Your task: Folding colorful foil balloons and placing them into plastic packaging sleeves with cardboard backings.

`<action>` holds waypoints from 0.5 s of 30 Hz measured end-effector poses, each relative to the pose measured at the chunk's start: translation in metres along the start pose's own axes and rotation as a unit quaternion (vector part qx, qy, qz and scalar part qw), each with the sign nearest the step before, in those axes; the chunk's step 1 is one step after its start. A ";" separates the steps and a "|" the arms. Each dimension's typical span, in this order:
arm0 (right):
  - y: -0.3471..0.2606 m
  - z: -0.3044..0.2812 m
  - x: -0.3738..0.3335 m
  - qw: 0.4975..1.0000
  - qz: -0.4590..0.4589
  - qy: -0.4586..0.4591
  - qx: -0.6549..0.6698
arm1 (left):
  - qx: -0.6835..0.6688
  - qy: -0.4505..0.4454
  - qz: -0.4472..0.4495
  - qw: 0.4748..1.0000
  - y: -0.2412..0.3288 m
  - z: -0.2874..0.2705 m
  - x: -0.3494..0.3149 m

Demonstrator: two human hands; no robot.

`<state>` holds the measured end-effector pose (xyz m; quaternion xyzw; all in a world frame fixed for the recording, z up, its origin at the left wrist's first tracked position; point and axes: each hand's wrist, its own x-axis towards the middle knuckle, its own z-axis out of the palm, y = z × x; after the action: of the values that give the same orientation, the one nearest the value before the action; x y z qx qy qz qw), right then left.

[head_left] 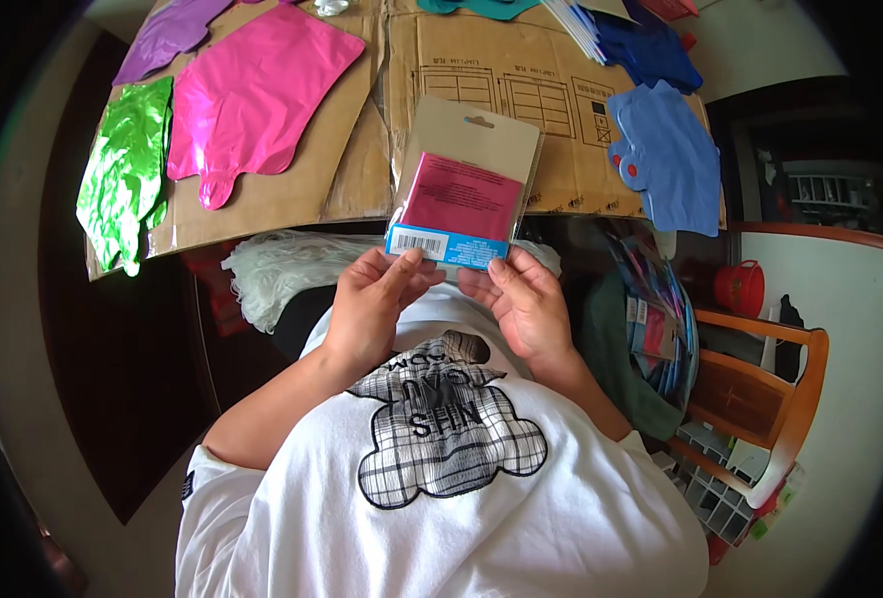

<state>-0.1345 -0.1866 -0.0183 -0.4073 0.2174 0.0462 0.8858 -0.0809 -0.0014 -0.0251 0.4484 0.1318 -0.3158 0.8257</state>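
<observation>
Wearer seen from the head view, both hands at the near edge of the cardboard-topped desk. Container in hand: a flat clear packet, holding a folded pink sheet under a beige card with a hang slot; a blue label strip crosses its lower end. Left grip is closed on the lower left corner, thumb on the strip; right grip pinches the lower right corner. The packet extends up and away from both, its top canted slightly to the right. By the wooden chair, more packets lie with a dark green bag-like piece; inside or against it, I cannot tell. Red bucket near the chair back, contents not visible. On the desk: a pink foil shape and a green one at left, a blue shape at right.
</observation>
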 end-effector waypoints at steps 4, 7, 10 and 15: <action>-0.003 -0.004 0.002 0.996 -0.052 0.002 -0.074 | -0.016 -0.014 -0.018 1.000 0.006 0.006 -0.003; -0.006 -0.010 0.005 0.995 -0.069 -0.003 -0.076 | 0.009 -0.047 -0.052 0.998 0.011 0.005 -0.002; -0.006 -0.014 0.005 0.998 -0.057 -0.012 -0.040 | 0.015 -0.066 -0.054 0.996 0.012 0.005 -0.001; 0.000 -0.009 0.007 0.999 -0.042 -0.030 -0.015 | 0.080 -0.083 -0.054 0.992 0.012 0.004 0.002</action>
<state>-0.1313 -0.1943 -0.0268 -0.4278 0.1726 0.0246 0.8869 -0.0716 -0.0005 -0.0159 0.4780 0.0614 -0.4056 0.7767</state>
